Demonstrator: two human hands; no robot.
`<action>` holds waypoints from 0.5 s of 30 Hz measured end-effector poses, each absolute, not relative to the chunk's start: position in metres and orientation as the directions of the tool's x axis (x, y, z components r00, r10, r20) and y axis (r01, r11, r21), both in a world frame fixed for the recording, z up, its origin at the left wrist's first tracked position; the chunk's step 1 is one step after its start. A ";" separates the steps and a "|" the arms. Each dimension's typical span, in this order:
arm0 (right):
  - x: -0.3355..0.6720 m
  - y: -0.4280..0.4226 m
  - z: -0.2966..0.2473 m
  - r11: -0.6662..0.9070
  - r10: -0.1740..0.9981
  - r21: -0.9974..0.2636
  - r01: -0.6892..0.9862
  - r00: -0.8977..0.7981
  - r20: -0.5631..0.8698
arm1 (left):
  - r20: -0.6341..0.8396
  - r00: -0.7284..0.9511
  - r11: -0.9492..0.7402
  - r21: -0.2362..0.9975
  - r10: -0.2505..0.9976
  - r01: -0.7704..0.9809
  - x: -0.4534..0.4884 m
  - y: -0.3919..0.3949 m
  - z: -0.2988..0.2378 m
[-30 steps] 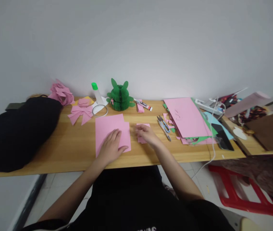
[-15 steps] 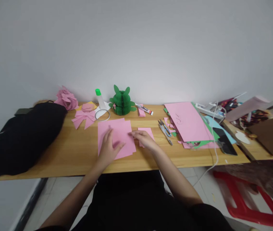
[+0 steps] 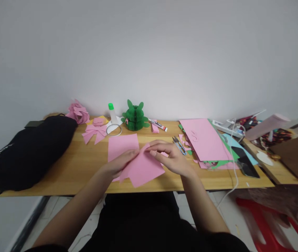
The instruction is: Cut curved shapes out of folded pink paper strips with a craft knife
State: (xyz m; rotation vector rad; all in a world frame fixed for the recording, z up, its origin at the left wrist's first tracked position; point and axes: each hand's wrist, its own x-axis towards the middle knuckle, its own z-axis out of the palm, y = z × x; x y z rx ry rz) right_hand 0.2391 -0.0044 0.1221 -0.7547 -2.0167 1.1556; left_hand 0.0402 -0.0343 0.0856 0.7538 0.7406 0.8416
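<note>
A pink sheet of paper [image 3: 146, 171] is lifted and tilted off the table, curving at its upper edge. My left hand [image 3: 122, 162] is closed on its left side. At the top edge, my right hand [image 3: 171, 157] pinches the same sheet between thumb and fingers. Beneath and behind lies another pink sheet [image 3: 122, 143], flat on the wooden table [image 3: 86, 168]. The small stack of pink pieces by my right hand is mostly hidden. Thread snips [image 3: 179, 145] lie just beyond my right hand.
Along the back are a pink paper bow [image 3: 95, 133], a glue bottle [image 3: 112, 113], a ring [image 3: 114, 130], a green honeycomb paper figure [image 3: 135, 117] and a glue tube [image 3: 158, 125]. A black bag [image 3: 36, 154] lies left. Stacked paper [image 3: 206, 140] and a phone [image 3: 245, 162] are right.
My hands have raised a pink sheet and shifted it right over the small pieces. My right hand has closed on its top edge; my left hand has closed on its side.
</note>
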 end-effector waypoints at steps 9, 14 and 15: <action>0.254 -0.023 0.146 0.718 0.671 -0.622 0.312 -0.545 0.502 | -0.182 0.364 0.289 0.920 0.913 -0.265 0.050 -0.038 0.128; 0.256 -0.031 0.150 0.818 0.575 -0.273 0.506 -0.726 0.378 | -0.153 0.384 0.263 0.931 0.911 -0.253 0.052 -0.041 0.137; 0.257 -0.030 0.149 0.821 0.571 -0.277 0.499 -0.731 0.374 | -0.134 0.386 0.243 0.937 0.913 -0.249 0.051 -0.043 0.139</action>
